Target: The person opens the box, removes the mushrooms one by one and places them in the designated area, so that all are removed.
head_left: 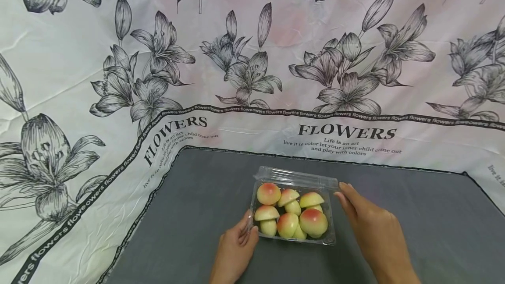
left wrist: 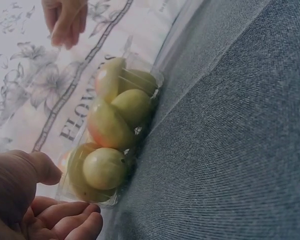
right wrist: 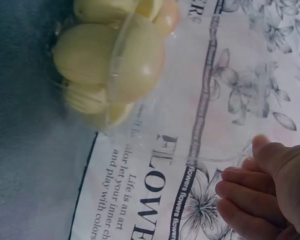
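Note:
A clear plastic clamshell box (head_left: 332, 231) sits on the grey surface with its hinged lid (head_left: 296, 177) raised along the far side. Inside lie several mushroom-shaped pieces (head_left: 313, 222), pale yellow-green with reddish caps. At the box's left side, my left hand (head_left: 235, 249) holds the near corner between thumb and fingers. My right hand (head_left: 375, 225) pinches the right end of the lid. The right wrist view shows the right hand (right wrist: 265, 187) at the edge of the clear lid, thumb over curled fingers. In the left wrist view, the left thumb and fingers (left wrist: 65, 220) lie at the box's end.
The grey cloth surface (head_left: 189, 214) extends around the box. Behind and to the left hangs a white curtain (head_left: 252, 78) with black flower drawings and printed lettering. Its dark edge (head_left: 252, 151) meets the back of the surface.

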Motion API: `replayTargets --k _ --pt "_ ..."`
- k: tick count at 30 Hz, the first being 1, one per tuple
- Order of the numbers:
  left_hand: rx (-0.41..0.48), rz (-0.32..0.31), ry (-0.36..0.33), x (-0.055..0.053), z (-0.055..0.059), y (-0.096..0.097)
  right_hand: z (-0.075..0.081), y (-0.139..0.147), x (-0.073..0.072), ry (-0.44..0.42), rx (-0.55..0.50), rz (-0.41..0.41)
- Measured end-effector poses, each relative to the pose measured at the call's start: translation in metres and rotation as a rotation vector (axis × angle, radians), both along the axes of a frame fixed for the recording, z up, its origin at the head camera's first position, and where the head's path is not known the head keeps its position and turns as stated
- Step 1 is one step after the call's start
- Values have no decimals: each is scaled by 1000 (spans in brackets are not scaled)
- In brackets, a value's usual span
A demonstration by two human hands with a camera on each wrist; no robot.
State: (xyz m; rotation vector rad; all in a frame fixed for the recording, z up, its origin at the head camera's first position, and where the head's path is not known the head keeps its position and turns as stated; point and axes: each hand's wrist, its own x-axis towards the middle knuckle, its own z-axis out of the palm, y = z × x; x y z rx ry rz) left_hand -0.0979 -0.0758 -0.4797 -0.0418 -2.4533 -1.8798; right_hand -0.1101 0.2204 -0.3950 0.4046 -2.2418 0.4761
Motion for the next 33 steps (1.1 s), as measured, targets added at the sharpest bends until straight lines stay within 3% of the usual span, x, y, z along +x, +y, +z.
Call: replayTargets --k 7,14,21,33 --pt "-27 -1 -1 -1 1 -2 8 -1 -12 26 -20 17" --pt "-37 -6 7 -1 3 -3 17 2 -26 -29 -60 -26" --pt "-38 -20 5 -1 1 -3 24 2 -40 -51 -91 -2" --pt "-81 -36 6 -2 1 -3 19 -2 -70 -93 -194 4"
